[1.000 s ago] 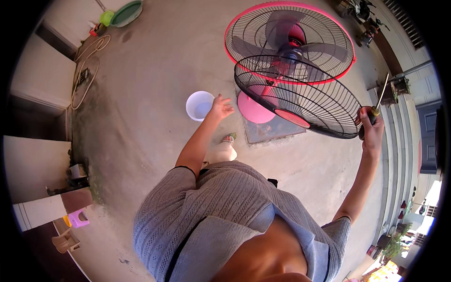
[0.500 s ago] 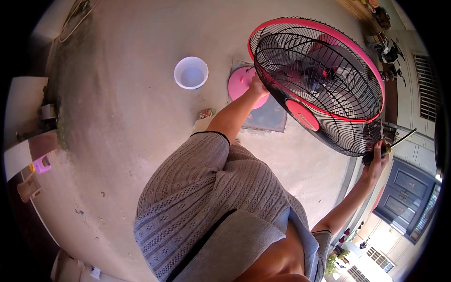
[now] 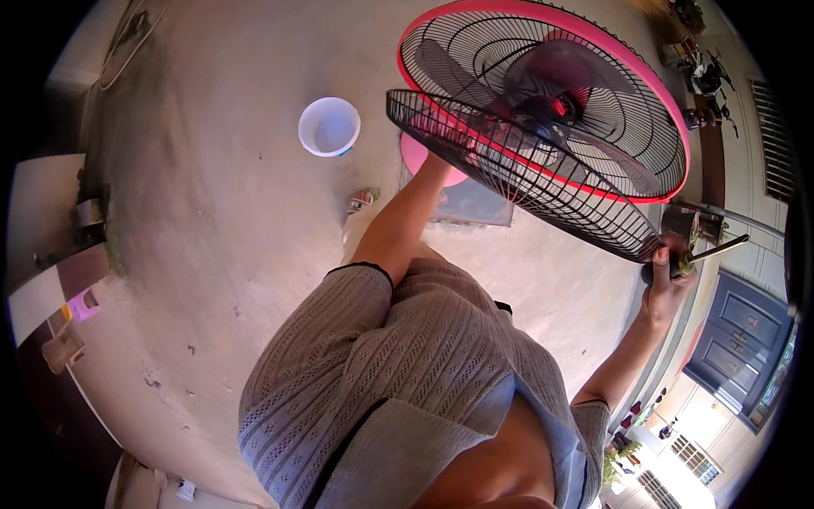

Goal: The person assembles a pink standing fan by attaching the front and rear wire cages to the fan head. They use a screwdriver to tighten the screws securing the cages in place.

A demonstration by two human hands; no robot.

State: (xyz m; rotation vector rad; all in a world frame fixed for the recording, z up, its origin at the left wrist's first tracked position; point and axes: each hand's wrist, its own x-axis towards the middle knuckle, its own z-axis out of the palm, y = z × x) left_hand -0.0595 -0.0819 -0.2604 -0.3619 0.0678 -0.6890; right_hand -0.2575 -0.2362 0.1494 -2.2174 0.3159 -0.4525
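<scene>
A pedestal fan with dark blades [image 3: 577, 72] stands before me, its rear cage ringed by a pink rim [image 3: 681, 127]. The black wire front grille [image 3: 543, 191] is tilted toward me, parted from the rim along its near side. My left hand [image 3: 443, 157] is closed at the grille's left part, its fingers partly hidden behind the wires. At the grille's lower right edge, my right hand [image 3: 666, 293] is closed, thumb on the edge. That same hand also holds a screwdriver [image 3: 719, 249], shaft pointing right. Below the fan shows its round pink base [image 3: 413, 153].
A white bucket [image 3: 329, 127] stands on the concrete floor left of the base. A dark floor plate [image 3: 475, 208] lies under the base. Farther left is a pink stool [image 3: 83, 304]; to the right are a dark blue door [image 3: 736, 339] and a parked motorbike [image 3: 708, 76].
The front grille has come away from the fan's pink rim and tipped toward me, exposing the blades. Both hands moved slightly left with it; my right hand still holds the screwdriver.
</scene>
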